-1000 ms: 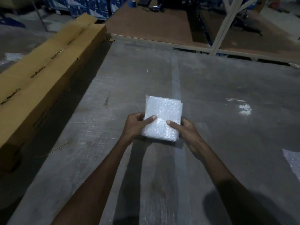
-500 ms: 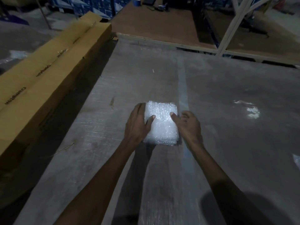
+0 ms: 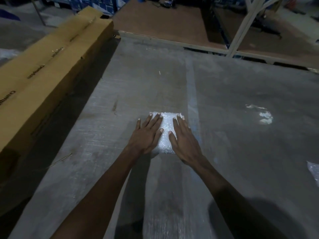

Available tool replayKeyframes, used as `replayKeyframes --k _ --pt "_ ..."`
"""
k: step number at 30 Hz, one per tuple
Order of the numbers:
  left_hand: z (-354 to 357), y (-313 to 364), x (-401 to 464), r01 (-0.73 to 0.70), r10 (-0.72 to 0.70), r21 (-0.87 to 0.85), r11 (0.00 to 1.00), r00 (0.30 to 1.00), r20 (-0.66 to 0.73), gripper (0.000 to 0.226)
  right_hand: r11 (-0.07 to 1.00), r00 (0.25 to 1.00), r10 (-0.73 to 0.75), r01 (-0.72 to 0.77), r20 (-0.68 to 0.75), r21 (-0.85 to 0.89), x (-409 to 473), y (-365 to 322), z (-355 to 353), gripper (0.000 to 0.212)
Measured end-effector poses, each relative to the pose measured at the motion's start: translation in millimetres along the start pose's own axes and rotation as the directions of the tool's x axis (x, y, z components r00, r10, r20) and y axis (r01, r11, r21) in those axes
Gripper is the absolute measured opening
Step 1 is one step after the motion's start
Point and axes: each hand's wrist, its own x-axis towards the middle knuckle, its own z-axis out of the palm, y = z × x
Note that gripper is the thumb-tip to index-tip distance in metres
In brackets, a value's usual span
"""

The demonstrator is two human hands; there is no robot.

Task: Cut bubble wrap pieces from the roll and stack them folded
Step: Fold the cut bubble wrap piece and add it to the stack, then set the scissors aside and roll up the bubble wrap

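Note:
A folded white bubble wrap piece (image 3: 166,131) lies flat on the grey concrete floor (image 3: 241,135) in the middle of the view. My left hand (image 3: 146,133) presses on its left half with straight, spread fingers. My right hand (image 3: 183,140) lies flat on its right half, fingers straight and pointing away from me. Only the strip between my hands and the far edge of the piece show. Another bit of bubble wrap (image 3: 313,171) shows at the right edge of the view.
A long brown cardboard box (image 3: 51,66) lies along the left side of the floor. A low brown wooden platform (image 3: 164,23) with a white metal rack post (image 3: 241,30) stands at the far end. A white stain (image 3: 264,115) marks the floor to the right.
The folded piece went from held in the air by both hands down onto the floor. My fingers have straightened and both palms now press it flat.

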Motion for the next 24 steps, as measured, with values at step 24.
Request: replayKeyframes --k 24 --pt "-16 110 -76 -0.107 0.09 -0.042 0.993 0.955 -0.283 0.059 0.989 0.997 0.073 -0.071 -0.008 0.133 -126 37 -89 0.063"
